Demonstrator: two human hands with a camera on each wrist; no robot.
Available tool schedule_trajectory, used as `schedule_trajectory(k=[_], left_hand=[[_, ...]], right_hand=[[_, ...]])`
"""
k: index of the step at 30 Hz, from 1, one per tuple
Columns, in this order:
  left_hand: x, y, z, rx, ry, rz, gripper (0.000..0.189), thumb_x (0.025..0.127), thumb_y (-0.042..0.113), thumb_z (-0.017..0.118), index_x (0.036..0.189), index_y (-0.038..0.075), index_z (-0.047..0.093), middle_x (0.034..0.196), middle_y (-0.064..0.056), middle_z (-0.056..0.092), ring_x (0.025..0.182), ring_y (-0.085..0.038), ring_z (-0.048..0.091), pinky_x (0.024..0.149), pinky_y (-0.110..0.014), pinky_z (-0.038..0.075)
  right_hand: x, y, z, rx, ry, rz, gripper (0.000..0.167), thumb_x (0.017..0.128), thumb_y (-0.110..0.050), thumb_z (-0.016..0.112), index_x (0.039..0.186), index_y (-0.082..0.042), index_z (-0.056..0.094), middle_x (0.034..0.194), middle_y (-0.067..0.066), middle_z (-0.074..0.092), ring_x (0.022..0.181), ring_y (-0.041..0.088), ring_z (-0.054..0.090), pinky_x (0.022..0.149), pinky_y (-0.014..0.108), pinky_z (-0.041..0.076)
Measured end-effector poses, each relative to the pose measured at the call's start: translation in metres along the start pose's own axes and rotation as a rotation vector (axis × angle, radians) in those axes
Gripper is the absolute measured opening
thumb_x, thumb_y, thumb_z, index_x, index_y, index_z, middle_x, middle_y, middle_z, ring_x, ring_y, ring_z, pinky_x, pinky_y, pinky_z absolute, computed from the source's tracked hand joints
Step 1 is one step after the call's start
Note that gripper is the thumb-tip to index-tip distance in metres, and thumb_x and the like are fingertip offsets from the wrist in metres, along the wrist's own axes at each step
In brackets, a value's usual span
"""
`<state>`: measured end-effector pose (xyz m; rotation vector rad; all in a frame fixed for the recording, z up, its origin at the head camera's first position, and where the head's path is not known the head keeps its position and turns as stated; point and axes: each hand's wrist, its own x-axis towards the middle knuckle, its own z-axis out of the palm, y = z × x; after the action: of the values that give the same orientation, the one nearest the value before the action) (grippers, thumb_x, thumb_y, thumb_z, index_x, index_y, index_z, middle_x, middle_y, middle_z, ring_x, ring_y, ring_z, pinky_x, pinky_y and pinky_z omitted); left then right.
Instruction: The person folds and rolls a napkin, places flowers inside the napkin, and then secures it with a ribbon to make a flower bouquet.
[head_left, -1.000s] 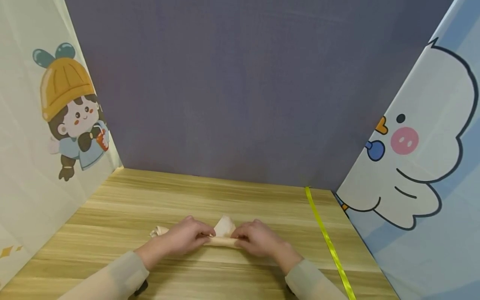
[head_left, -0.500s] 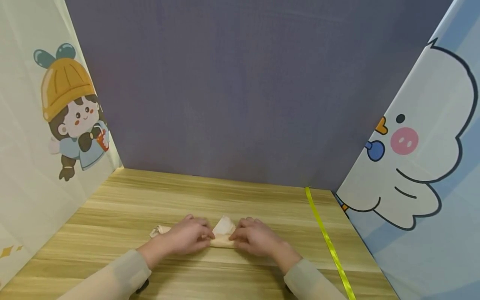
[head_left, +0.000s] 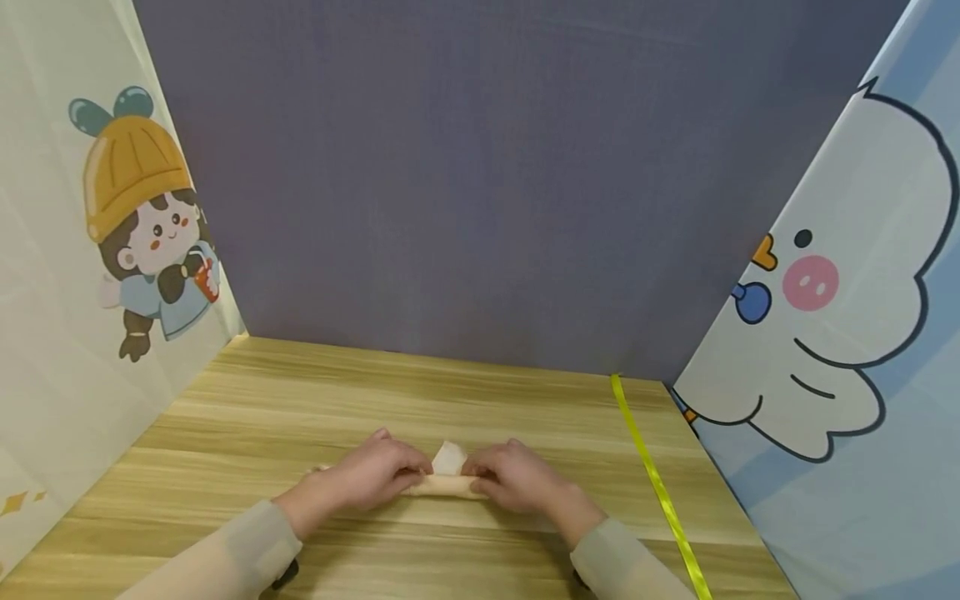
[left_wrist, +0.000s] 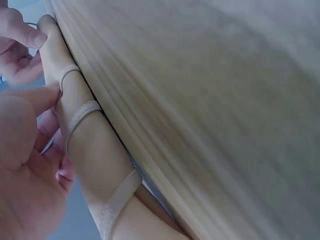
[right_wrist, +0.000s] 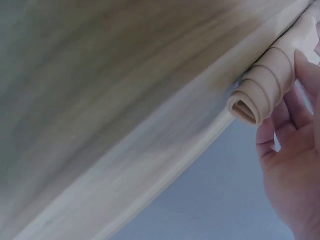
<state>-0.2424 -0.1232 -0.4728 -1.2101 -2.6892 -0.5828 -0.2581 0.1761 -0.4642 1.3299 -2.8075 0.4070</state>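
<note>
A beige cloth roll (head_left: 450, 486), seemingly a rolled garment, lies across the table in front of the person. My left hand (head_left: 371, 471) grips its left part between thumb and fingers, and my right hand (head_left: 517, 475) grips the right part likewise. Between the hands, a pale pointed flap (head_left: 450, 457) of the cloth lies flat beyond the roll. Narrow stitched bands (left_wrist: 120, 197) wrap round the cloth in the left wrist view. Spiralled layers show at the open end of the roll (right_wrist: 265, 82) in the right wrist view. The palms hide both ends in the head view.
The wood-grain table (head_left: 360, 383) meets a dark grey panel (head_left: 480, 183) at the back. A yellow strip (head_left: 652, 467) runs front to back on the right. Printed cloth walls stand at left (head_left: 45, 333) and right (head_left: 900, 467).
Half a second ago the fingers were spread wider; now they have closed in on the roll again. The flap beyond it shows shorter, and the cloth's left end is mostly hidden now.
</note>
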Motion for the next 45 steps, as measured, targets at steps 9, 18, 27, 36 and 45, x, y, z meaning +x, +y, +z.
schedule_trajectory(k=[9, 18, 27, 36, 45], left_hand=[[0.0033, 0.0046, -0.0018, 0.051, -0.062, -0.033, 0.015, 0.102, 0.021, 0.078, 0.113, 0.027, 0.085, 0.113, 0.014, 0.081, 0.104, -0.005, 0.074, 0.094, -0.045, 0.048], [0.0027, 0.0063, -0.0006, 0.109, -0.070, 0.014, 0.020, 0.096, 0.031, 0.086, 0.115, 0.025, 0.086, 0.109, 0.014, 0.072, 0.101, -0.004, 0.063, 0.088, -0.031, 0.042], [0.0016, 0.0032, -0.0027, 0.011, -0.028, -0.010, 0.016, 0.101, 0.022, 0.080, 0.115, 0.026, 0.085, 0.112, 0.014, 0.082, 0.100, 0.000, 0.073, 0.087, -0.030, 0.038], [0.0018, 0.0036, -0.0036, 0.006, -0.026, 0.010, 0.018, 0.101, 0.020, 0.080, 0.117, 0.026, 0.083, 0.114, 0.015, 0.083, 0.095, 0.004, 0.072, 0.084, -0.028, 0.038], [0.0035, 0.0038, 0.0007, 0.085, -0.041, 0.012, 0.014, 0.102, 0.022, 0.079, 0.114, 0.025, 0.085, 0.113, 0.012, 0.078, 0.102, -0.005, 0.071, 0.086, -0.033, 0.044]], right_hand=[[-0.0018, 0.0001, 0.0034, -0.002, -0.009, -0.005, 0.014, 0.108, -0.027, 0.072, 0.118, -0.028, 0.082, 0.113, -0.013, 0.077, 0.100, 0.001, 0.067, 0.095, 0.034, 0.053], [-0.0023, -0.0006, 0.0061, -0.062, 0.004, -0.022, 0.020, 0.099, -0.034, 0.083, 0.117, -0.025, 0.084, 0.108, -0.012, 0.069, 0.101, 0.002, 0.059, 0.104, 0.034, 0.053], [0.0009, 0.0033, 0.0025, 0.006, 0.018, -0.047, 0.016, 0.106, -0.029, 0.075, 0.120, -0.024, 0.081, 0.101, -0.012, 0.078, 0.084, -0.002, 0.063, 0.086, 0.030, 0.052], [-0.0018, 0.0029, 0.0023, 0.064, 0.011, -0.005, 0.013, 0.107, -0.027, 0.074, 0.118, -0.030, 0.080, 0.107, -0.016, 0.079, 0.086, -0.007, 0.061, 0.088, 0.029, 0.048], [-0.0015, 0.0012, 0.0026, -0.008, -0.006, 0.036, 0.018, 0.109, -0.028, 0.071, 0.122, -0.030, 0.083, 0.111, -0.013, 0.073, 0.095, 0.001, 0.061, 0.090, 0.031, 0.051]])
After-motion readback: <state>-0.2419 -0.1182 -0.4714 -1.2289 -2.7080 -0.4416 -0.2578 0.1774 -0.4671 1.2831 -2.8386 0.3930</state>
